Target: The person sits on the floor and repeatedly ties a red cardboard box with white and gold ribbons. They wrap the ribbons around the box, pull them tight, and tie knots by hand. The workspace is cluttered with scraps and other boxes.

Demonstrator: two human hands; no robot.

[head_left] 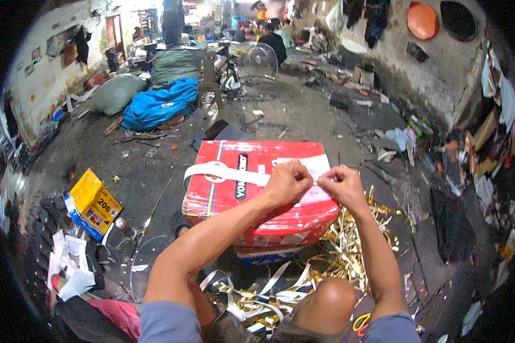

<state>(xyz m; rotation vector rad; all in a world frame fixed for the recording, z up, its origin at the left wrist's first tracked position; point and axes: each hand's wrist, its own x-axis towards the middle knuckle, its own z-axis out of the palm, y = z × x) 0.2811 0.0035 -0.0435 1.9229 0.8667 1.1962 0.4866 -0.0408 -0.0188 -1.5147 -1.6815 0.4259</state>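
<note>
A red cardboard box (257,154) with a shiny taped surface stands in front of my knees. Across its top lies a white strap (229,172), running toward my left wrist. My left hand (290,182) is over the box's right half, thumb and fingers pinched together. Close beside it, my right hand (342,186) pinches too, and the fingertips of both hands nearly meet around something small and thin that I cannot make out. Under them is a pale pinkish sheet (319,166) on the box top. Beneath the red box, part of another box with blue (269,258) shows.
Gold and white strips (349,246) lie heaped around my knees and right of the box. To the left are a yellow-and-blue box (94,203) and crumpled white paper (71,266). Farther off are a blue sack (163,106), a fan (258,60) and a seated person (274,43).
</note>
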